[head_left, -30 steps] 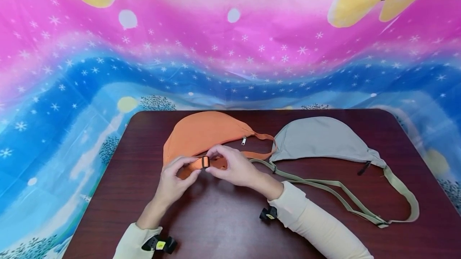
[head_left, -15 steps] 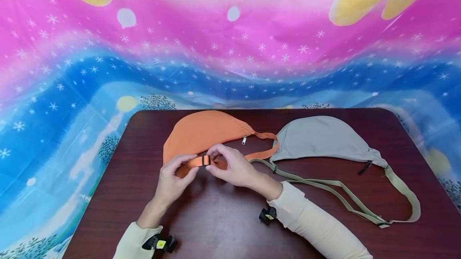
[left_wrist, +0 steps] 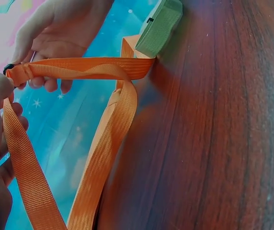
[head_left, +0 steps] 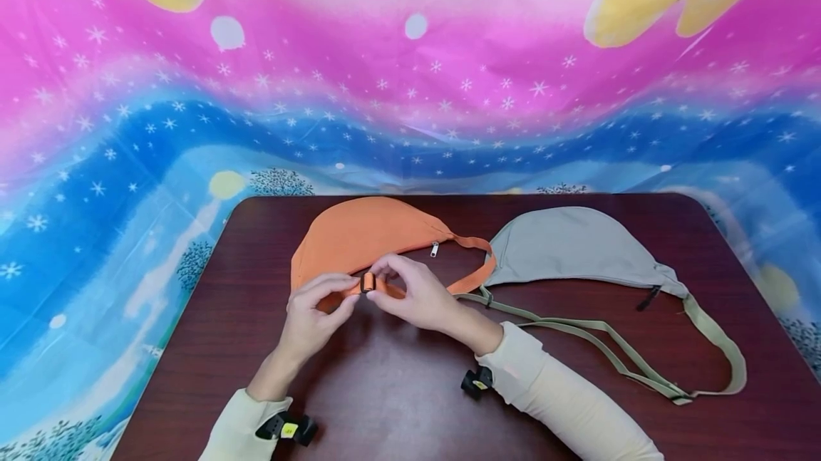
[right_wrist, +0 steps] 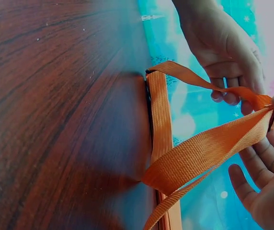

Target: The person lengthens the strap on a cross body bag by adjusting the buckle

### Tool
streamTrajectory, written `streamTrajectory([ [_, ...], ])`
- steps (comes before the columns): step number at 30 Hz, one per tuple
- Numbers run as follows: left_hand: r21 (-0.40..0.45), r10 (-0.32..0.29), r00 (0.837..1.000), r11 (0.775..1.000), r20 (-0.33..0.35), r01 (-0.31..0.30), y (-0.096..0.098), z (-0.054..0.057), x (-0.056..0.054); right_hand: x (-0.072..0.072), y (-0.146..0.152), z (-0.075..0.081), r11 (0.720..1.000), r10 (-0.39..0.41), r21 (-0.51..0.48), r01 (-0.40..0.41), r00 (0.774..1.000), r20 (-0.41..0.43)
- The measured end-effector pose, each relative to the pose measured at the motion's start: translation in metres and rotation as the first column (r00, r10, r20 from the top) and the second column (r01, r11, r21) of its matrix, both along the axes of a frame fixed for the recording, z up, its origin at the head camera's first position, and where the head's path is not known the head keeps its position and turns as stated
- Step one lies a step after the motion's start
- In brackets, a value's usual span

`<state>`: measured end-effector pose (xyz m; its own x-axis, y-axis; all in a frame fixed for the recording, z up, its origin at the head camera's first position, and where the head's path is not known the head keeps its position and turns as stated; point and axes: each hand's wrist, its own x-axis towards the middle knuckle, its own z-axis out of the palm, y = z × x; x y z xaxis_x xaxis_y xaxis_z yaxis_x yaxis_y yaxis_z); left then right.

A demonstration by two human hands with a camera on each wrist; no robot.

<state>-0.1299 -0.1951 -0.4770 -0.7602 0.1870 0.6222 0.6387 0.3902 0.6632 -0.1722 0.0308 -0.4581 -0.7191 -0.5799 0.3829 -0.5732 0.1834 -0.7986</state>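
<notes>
An orange waist bag (head_left: 368, 236) lies on the table, with its silver zipper pull (head_left: 435, 249) at the right end. Just in front of it, my left hand (head_left: 310, 318) pinches the orange strap (left_wrist: 34, 172) at the left side of a small black slider buckle (head_left: 368, 283). From the right, my right hand (head_left: 420, 297) pinches the strap at the buckle between thumb and fingers. Orange webbing passes through the buckle. Both wrist views show the strap hanging in folds below the fingers, while the buckle is mostly hidden there.
A grey waist bag (head_left: 571, 247) lies to the right, its greenish strap (head_left: 721, 347) looping over the dark wooden table (head_left: 398, 404). The orange strap's loop touches the grey bag's left end. A printed cloth backdrop (head_left: 410, 90) hangs behind the table.
The buckle has turned slightly, and less webbing shows to its left. The orange strap's loop at the right has shifted a little downward. Both hands have stayed nearly in place.
</notes>
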Motion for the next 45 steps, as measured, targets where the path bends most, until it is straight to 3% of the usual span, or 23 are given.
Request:
streamTrajectory([
  [9,-0.009,0.027,0.998,1.0,0.057,-0.026,0.002,0.001,0.0,-0.001,-0.002,-0.002,1.0,-0.007,0.016,0.006,1.0,0.0],
  [17,-0.028,0.06,0.989,0.998,0.133,-0.057,-0.005,-0.008,0.006,0.001,-0.001,-0.001,1.0,-0.022,-0.002,0.022,1.0,-0.007],
  [27,-0.061,0.075,0.994,0.996,0.077,-0.071,-0.003,-0.009,0.006,0.005,-0.004,-0.005,0.998,-0.025,0.063,0.024,1.0,0.013],
  [36,-0.043,0.008,0.996,0.999,0.084,-0.005,0.0,-0.01,0.005,0.004,-0.004,-0.003,0.996,-0.027,0.079,0.028,0.999,-0.022],
  [41,-0.043,0.025,0.994,0.999,0.104,-0.021,0.0,-0.007,0.003,0.001,-0.001,-0.001,0.997,-0.057,0.056,0.059,0.998,-0.041],
  [45,-0.069,0.072,0.993,0.995,0.095,-0.066,-0.003,-0.013,0.002,-0.001,0.001,0.0,0.997,-0.058,0.045,0.06,0.997,-0.044],
])
